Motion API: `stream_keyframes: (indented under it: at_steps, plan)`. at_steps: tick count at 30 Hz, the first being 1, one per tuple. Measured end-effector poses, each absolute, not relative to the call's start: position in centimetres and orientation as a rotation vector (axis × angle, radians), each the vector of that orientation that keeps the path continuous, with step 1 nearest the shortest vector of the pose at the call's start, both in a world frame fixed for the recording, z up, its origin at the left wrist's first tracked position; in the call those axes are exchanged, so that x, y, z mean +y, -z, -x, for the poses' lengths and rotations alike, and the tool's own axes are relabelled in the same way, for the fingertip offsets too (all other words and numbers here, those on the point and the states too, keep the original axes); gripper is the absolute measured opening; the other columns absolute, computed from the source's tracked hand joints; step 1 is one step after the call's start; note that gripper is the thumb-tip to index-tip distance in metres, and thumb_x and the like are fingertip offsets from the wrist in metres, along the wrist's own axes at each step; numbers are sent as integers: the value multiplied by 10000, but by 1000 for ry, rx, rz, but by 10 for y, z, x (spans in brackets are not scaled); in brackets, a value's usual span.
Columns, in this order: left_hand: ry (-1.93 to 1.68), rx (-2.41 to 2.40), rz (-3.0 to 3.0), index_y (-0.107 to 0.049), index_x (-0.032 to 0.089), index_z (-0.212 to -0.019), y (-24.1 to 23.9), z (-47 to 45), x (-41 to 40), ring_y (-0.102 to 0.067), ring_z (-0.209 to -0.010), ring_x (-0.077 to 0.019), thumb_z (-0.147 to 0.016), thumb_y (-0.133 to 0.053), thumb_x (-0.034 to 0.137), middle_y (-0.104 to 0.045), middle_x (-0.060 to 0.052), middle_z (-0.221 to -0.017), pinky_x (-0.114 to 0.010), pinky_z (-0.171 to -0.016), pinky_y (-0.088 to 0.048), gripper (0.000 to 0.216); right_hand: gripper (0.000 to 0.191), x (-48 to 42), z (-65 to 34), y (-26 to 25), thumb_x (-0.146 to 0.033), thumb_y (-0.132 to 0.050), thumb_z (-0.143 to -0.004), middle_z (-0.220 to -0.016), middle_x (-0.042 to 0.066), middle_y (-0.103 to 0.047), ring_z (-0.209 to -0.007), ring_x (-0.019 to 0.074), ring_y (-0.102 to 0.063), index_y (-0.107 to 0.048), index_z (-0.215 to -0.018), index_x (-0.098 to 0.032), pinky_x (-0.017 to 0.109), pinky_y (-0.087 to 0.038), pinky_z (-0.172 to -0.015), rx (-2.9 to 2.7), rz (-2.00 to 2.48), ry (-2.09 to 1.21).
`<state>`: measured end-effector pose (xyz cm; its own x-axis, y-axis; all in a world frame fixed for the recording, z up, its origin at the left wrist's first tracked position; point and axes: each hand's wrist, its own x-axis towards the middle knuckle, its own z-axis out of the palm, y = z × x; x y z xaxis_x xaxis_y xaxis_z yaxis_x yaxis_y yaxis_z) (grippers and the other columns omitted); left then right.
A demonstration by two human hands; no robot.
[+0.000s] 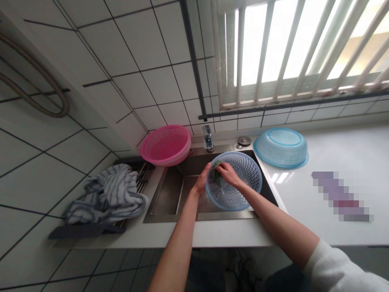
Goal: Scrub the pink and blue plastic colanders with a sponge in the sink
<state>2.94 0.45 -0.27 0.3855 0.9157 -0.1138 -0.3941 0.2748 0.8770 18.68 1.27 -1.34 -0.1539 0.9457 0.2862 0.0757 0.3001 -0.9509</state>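
Observation:
A blue plastic colander [243, 182] is tilted over the steel sink [170, 194]. My left hand [202, 182] grips its left rim, fingers curled round the edge. Inside the colander, my right hand [228, 173] presses a green scouring sponge [216, 170] against the mesh, fingers closed on it. Both forearms reach in from the bottom of the view.
A pink colander [166, 144] sits at the sink's back left, a tap [208, 138] behind the basin. An upturned blue basin [281, 147] rests on the white counter [334, 162] to the right. A striped cloth [106, 194] lies on a drying rack at left.

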Motion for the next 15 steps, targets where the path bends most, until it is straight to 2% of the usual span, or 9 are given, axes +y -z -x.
stream_keyframes:
  at_steps: [2,7,11,15]
  plan:
    - [-961,688,-861,-784,174,-1153,3,-31,5,-661,-1251,-304,-860,-720,611,-804,-75,-1142,-416,-1159,-426,531,276,13,-188,11,-384,-528,-896,-937,76,-711,-842,205,-584,-691,-915,-162,321,-467,-821,-1483,1011,-997]
    - [-972,853,-885,-800,138,-1065,9,-23,8,-676,-1221,-311,-847,-704,666,-812,-95,-1085,-426,-1187,-392,580,201,1,-175,16,-324,-558,-887,-898,46,-709,-784,177,-580,-680,-846,-170,294,-461,-790,-1835,773,-1177]
    - [-980,813,-901,-768,163,-1200,8,-26,7,-628,-1304,-305,-856,-717,635,-794,-77,-1181,-423,-1214,-363,586,230,11,-184,15,-351,-552,-892,-875,59,-707,-785,189,-576,-684,-850,-167,296,-451,-767,-1593,977,-1034]
    - [-905,740,-856,-759,166,-1224,5,-31,5,-650,-1263,-328,-891,-669,642,-802,-88,-1138,-448,-1155,-433,588,253,17,-192,10,-379,-545,-890,-868,61,-702,-780,194,-568,-685,-868,-169,293,-450,-748,-1451,1026,-1017]
